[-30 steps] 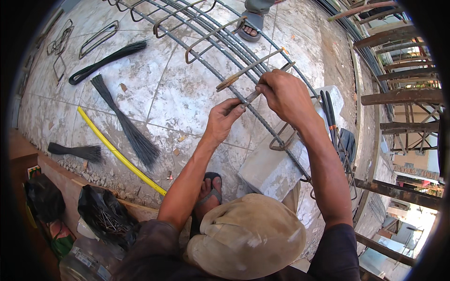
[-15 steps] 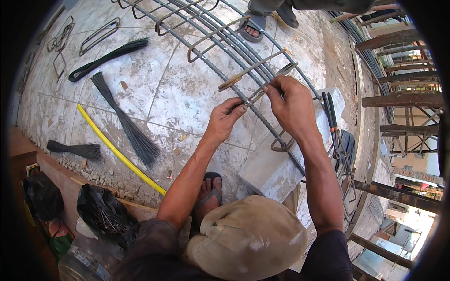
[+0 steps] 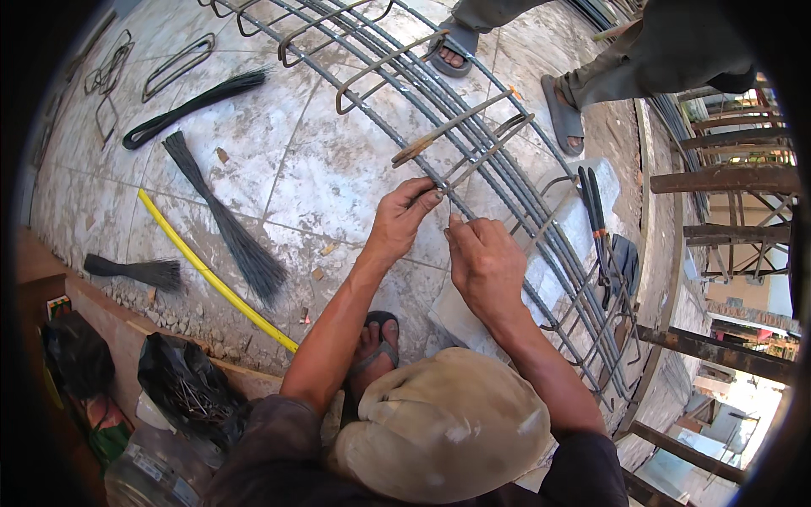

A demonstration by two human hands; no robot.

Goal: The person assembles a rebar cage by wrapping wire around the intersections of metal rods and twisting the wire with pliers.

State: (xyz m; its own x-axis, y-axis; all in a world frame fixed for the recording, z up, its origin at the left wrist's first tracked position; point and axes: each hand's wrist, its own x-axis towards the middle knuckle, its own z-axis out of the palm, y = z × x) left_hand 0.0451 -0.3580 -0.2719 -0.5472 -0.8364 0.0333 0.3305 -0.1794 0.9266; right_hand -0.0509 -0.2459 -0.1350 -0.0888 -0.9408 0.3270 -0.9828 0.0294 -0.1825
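My left hand (image 3: 401,218) is closed in a pinch at the near bar of a rebar cage (image 3: 384,128), where a bent steel stirrup (image 3: 463,175) meets it. My right hand (image 3: 488,262) is just right of it and nearer to me, its thumb and fingers pinched together. A thin tie wire (image 3: 449,205) appears to run between the fingertips of both hands; its ends are hidden. Another stirrup (image 3: 452,127) crosses the bars just beyond. The cage's near end lies over a pale block (image 3: 465,313).
Black-handled pliers (image 3: 594,207) with orange bands lie right of the cage. Wire bundles (image 3: 221,215) and a yellow hose (image 3: 207,270) lie on the floor at left. A black bag (image 3: 182,384) holds nails. Another person's sandalled foot (image 3: 564,114) stands beyond the cage.
My right hand has come down from over the bars toward me, uncovering more of the cage. My left hand stays at the near bar. The other person's one foot has moved right and nearer.
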